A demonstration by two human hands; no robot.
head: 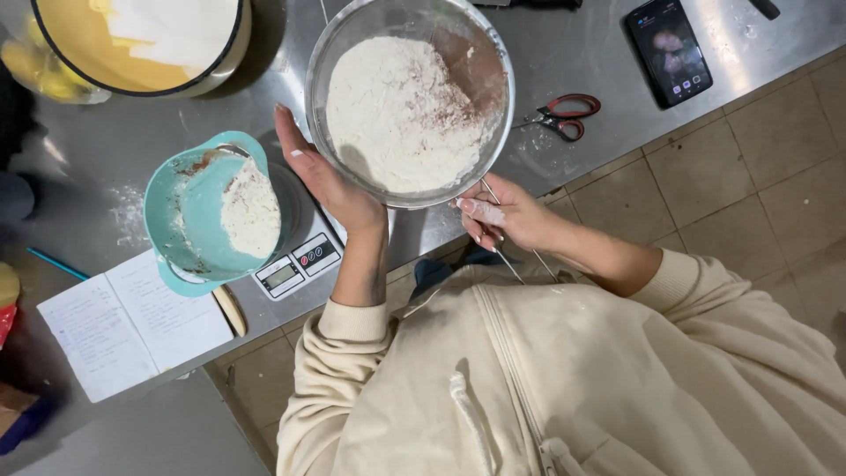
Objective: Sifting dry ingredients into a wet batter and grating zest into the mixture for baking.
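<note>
A person in a cream zip-up hooded top leans over a steel surface (115, 145), seen from directly above. The right hand (502, 219) is closed around the thin wire handle (509, 231) of a round metal sieve (411, 97), fingers curled and dusted with flour. The left hand (324, 172) is flat and open, fingers together and pointing away from the body, its palm pressed against the sieve's left rim. The sieve holds a heaped mound of white flour (397, 115) with faint brownish specks, and hangs over the near edge of the surface, roughly midway along it. Just left of the sieve, a teal mixing bowl (189, 220) with a smaller heap of flour sits on a small digital kitchen scale (295, 260), close to the near edge. Further left, an open notebook (128, 326) with handwritten pages overhangs that edge, a wooden utensil handle (231, 310) beside it. At the far left corner stands a large black-rimmed bowl (132, 44) of yellow batter. Right of the sieve lie red-handled scissors (564, 115), and beyond them, toward the far right, a smartphone (668, 50) with its screen lit. Loose flour dusts the steel. Beige floor tiles (749, 167) show to the right.
</note>
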